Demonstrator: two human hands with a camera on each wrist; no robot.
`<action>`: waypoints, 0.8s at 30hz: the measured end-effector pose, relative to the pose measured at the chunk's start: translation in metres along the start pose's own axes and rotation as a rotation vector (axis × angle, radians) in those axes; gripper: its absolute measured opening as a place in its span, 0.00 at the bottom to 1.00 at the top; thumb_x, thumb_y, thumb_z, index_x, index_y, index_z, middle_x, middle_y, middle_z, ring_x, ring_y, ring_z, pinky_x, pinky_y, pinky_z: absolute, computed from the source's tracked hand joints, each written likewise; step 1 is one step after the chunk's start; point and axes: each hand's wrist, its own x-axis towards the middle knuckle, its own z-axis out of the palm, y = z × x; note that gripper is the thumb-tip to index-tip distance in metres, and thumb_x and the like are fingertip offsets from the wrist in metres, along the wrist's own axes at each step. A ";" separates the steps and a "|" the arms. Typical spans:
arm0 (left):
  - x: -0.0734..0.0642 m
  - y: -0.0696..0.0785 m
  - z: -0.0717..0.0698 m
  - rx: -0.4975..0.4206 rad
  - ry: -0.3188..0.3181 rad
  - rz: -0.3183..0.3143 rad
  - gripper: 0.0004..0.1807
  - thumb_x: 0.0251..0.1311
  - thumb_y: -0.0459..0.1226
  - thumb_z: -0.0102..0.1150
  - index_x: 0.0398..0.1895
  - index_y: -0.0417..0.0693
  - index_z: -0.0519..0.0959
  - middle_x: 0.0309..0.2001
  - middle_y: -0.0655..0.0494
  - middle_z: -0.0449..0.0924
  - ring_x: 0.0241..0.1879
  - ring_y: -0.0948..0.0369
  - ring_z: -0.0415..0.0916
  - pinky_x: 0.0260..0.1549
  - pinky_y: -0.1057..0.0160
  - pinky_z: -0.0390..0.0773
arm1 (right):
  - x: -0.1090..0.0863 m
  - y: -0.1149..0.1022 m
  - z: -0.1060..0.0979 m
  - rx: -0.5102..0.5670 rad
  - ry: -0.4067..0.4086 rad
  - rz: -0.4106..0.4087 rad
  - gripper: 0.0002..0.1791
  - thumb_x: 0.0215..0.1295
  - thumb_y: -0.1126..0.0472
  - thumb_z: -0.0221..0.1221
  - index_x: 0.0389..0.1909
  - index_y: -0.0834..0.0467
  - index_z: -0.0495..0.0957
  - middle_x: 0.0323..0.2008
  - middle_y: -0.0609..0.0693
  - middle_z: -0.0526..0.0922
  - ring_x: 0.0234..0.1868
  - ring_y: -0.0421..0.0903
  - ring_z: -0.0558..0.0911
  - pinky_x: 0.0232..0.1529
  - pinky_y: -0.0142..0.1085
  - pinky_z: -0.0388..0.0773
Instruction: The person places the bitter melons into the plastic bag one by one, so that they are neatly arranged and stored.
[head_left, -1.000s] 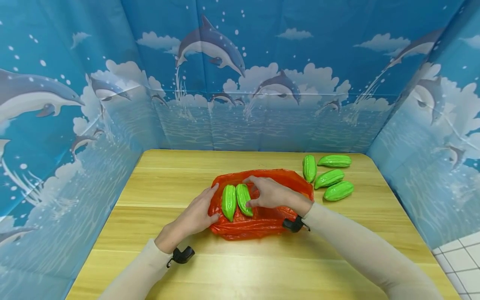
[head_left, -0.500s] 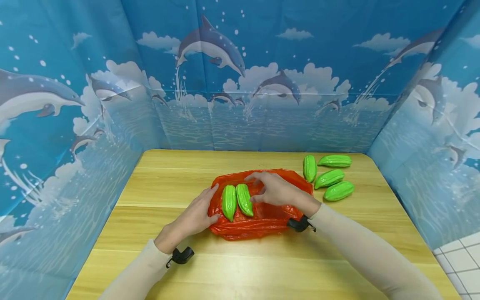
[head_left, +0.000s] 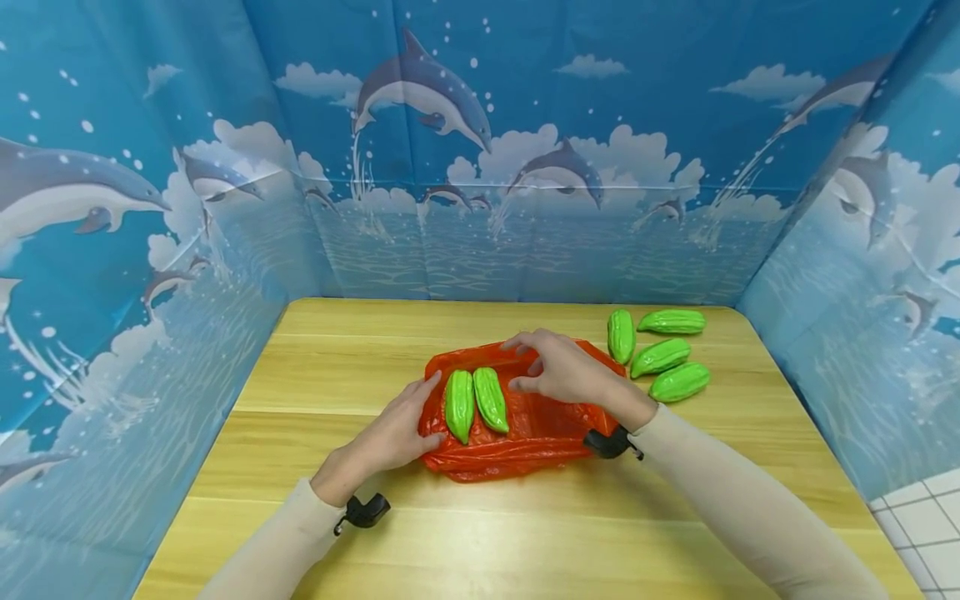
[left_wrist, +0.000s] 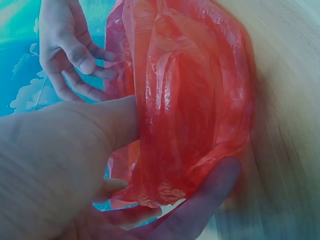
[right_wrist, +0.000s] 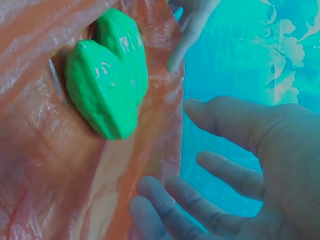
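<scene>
A red plastic bag (head_left: 551, 429) lies spread on the table with two glossy green bitter melons (head_left: 459, 406) side by side at its left. My left hand (head_left: 393, 427) holds the bag's left edge; in the left wrist view its thumb (left_wrist: 117, 120) goes behind the red film and a finger (left_wrist: 215, 185) lies along the outside. Over the bag's right half is my right hand (head_left: 562, 367), fingers spread and loosely bent, nothing in it. The right wrist view shows the pair of bitter melons (right_wrist: 100, 90) apart from its fingertips (right_wrist: 147, 187).
Several more bitter melons (head_left: 660, 357) lie at the table's back right, just beyond the bag. Dolphin-print curtains (head_left: 510, 250) enclose the wooden table (head_left: 337, 325) at the back and sides. White floor tiles (head_left: 926, 517) show at the lower right.
My right hand has drawn back to the right from the right-hand bitter melon in the bag, letting it lie. The left hand stays at the bag's edge.
</scene>
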 end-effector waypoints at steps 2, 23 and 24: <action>0.000 0.000 0.000 0.004 -0.003 0.005 0.57 0.73 0.35 0.79 0.98 0.45 0.54 0.92 0.33 0.59 0.90 0.34 0.64 0.87 0.32 0.71 | -0.001 0.000 -0.002 -0.003 0.012 0.001 0.35 0.80 0.55 0.75 0.83 0.57 0.78 0.73 0.65 0.85 0.59 0.59 0.92 0.56 0.51 0.94; 0.004 -0.004 -0.001 0.034 -0.030 0.020 0.57 0.72 0.32 0.80 0.97 0.43 0.55 0.92 0.33 0.61 0.90 0.34 0.63 0.89 0.33 0.69 | -0.017 0.010 -0.028 -0.031 0.160 -0.031 0.34 0.81 0.52 0.74 0.83 0.54 0.79 0.77 0.60 0.84 0.66 0.62 0.90 0.62 0.58 0.93; 0.005 -0.004 -0.001 0.036 -0.032 0.022 0.57 0.72 0.31 0.79 0.97 0.43 0.55 0.92 0.33 0.62 0.90 0.34 0.63 0.89 0.33 0.68 | -0.018 0.011 -0.031 -0.032 0.168 -0.031 0.34 0.82 0.52 0.74 0.83 0.54 0.79 0.77 0.61 0.84 0.65 0.62 0.90 0.62 0.58 0.93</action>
